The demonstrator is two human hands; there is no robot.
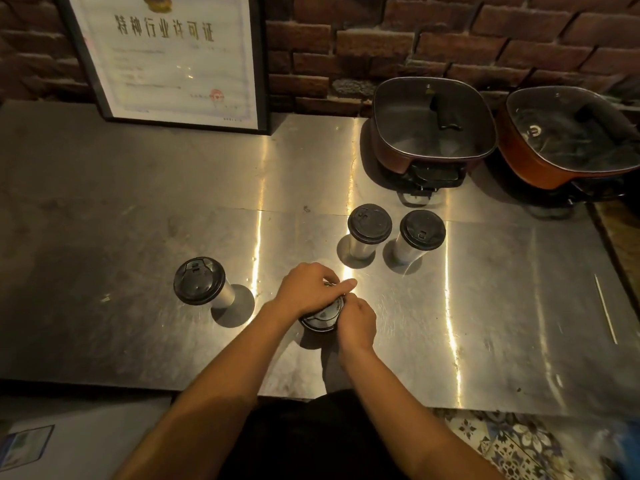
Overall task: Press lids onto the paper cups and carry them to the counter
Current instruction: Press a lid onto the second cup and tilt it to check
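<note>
Nearest: both hands closed over one cup (320,322) at the table's front centre. Left hand (308,289) laid across the far side of its lid (323,315), fingers curled down on the rim. Right hand (356,322) clamped against the near right side, thumb on the lid edge. Opposed placement judged deliberate: one hand pressing the rim, the other steadying the cup against tipping. Lid seating judged in progress; whether fully snapped on, cannot tell, as rim mostly covered.

Further left, apart from the hands: second cup (201,284), black lid on, standing upright and alone.

Beyond the hands, to the right: two more lidded cups (369,230), (420,235), just beside each other, not touching. Grouping judged as finished stock set aside for carrying.

Count: four cups, four black lids, none seen loose. Three cups appear complete, one in hand. None carried off yet.

Right edge of table (138,202): one thin stick (606,313), lying flat.

Far right, against the wall: two lidded pots (433,123), (571,136), side by side, clear of the work area.

Far left: one framed certificate (173,60) leaning on the brick wall (450,39).
</note>
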